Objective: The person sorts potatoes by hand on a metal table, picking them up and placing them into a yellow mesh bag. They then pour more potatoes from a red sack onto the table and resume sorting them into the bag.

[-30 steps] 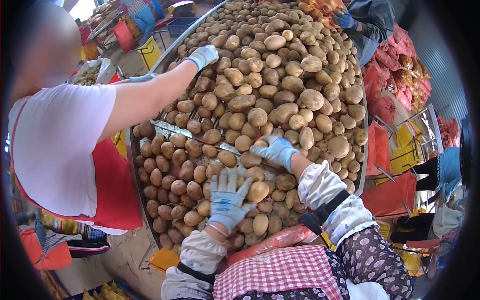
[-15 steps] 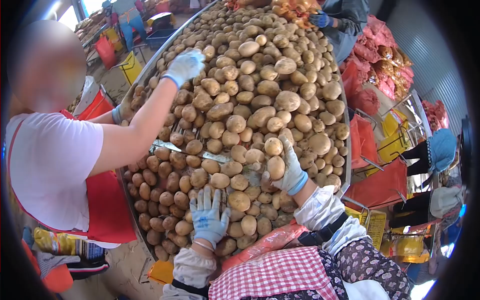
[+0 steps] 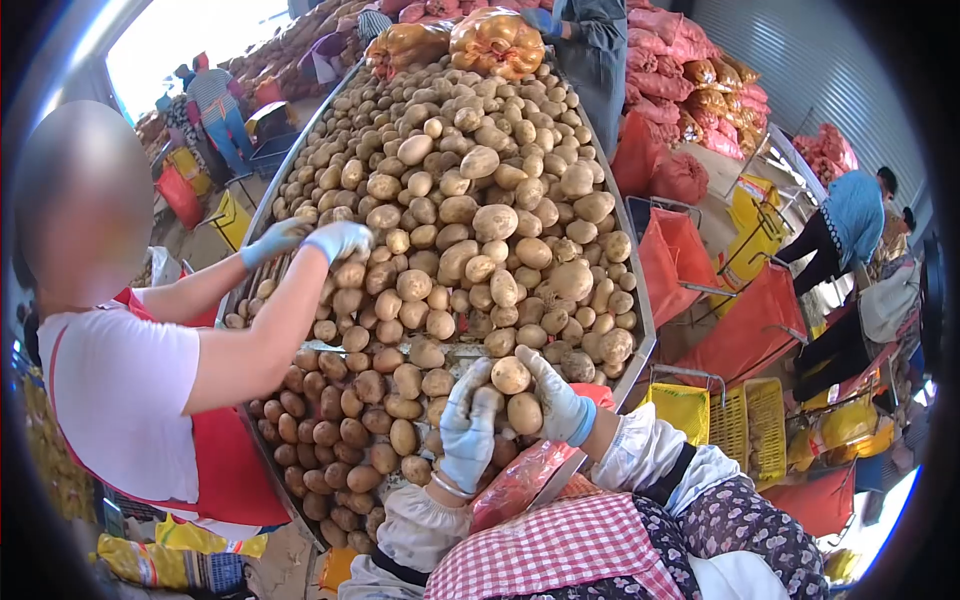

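Note:
Two potatoes, an upper one (image 3: pixel 510 375) and a lower one (image 3: pixel 524 413), are in my gloved right hand (image 3: pixel 558 402), its fingers along their right side. My gloved left hand (image 3: pixel 467 428) is close against their left side, fingers curled; whatever lies inside them is hidden. Both hands are above the near end of a sorting table (image 3: pixel 640 350) heaped with loose potatoes (image 3: pixel 457 260). Beneath my forearms lies red plastic (image 3: pixel 520 485) at the table's near edge.
At the left, a co-worker in a red apron (image 3: pixel 225 430) has both gloved hands (image 3: pixel 338 240) on the potatoes. Filled net sacks (image 3: pixel 497 43) rest at the far end, by another person. Red bag holders (image 3: pixel 745 325) and yellow crates (image 3: pixel 752 425) stand at the right.
My right hand has drawn the two potatoes nearer to me. My left hand has risen off the pile and come beside them. The co-worker's hands have moved closer together, and the view has tilted up.

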The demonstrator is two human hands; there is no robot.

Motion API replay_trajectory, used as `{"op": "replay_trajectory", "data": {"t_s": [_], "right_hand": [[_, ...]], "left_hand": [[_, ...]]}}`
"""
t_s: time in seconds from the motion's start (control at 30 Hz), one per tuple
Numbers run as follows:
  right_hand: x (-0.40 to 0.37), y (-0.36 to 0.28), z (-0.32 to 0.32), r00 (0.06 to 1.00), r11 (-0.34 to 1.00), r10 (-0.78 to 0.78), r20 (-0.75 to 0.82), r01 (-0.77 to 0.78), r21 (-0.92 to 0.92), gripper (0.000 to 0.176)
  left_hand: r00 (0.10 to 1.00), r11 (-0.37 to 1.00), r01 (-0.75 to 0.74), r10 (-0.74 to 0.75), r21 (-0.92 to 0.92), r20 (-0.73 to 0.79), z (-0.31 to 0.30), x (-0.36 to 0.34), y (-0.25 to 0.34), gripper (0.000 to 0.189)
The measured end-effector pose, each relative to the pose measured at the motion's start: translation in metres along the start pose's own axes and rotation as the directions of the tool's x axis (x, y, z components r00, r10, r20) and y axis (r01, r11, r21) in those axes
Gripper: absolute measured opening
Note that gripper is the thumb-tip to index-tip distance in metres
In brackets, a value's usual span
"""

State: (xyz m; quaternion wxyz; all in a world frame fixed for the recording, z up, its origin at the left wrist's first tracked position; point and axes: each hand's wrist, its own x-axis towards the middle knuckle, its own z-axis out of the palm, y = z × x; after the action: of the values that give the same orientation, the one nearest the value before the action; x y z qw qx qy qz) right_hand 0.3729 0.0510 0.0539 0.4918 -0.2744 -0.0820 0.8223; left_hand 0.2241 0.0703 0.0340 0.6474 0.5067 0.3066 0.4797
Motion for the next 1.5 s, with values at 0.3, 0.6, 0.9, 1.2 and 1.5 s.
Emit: {"op": "replay_trajectory", "data": {"t_s": [0.3,0.6,0.9,1.2,1.5], "right_hand": [[-0.029,-0.020,-0.021,0.878,0.896,-0.031,0.478,-0.188,0.403,0.082],[-0.083,-0.053,-0.107,0.934,0.925,-0.223,0.278,0.113,0.362,0.087],[-0.183,-0.109,-0.193,0.829,0.814,-0.392,-0.398,0.514,0.270,0.055],[-0.181,-0.331,-0.230,0.062,0.414,-0.720,-0.692,0.838,-0.356,0.042],[-0.164,-0.165,-0.280,0.851,0.981,-0.010,-0.525,0.111,0.162,0.033]], "left_hand": [[0.963,0.728,-0.174,0.266,0.663,-0.039,-0.016,-0.010,0.006,0.041],[0.990,-0.215,-0.109,0.068,0.971,0.126,-0.040,-0.032,-0.047,0.063],[0.998,-0.211,-0.005,-0.055,0.977,-0.007,-0.015,-0.031,-0.043,0.063],[0.999,-0.191,0.036,0.032,0.981,-0.030,-0.020,-0.035,-0.060,0.064],[0.974,-0.309,-0.127,0.140,0.942,0.178,-0.029,-0.031,-0.060,0.055]]}}
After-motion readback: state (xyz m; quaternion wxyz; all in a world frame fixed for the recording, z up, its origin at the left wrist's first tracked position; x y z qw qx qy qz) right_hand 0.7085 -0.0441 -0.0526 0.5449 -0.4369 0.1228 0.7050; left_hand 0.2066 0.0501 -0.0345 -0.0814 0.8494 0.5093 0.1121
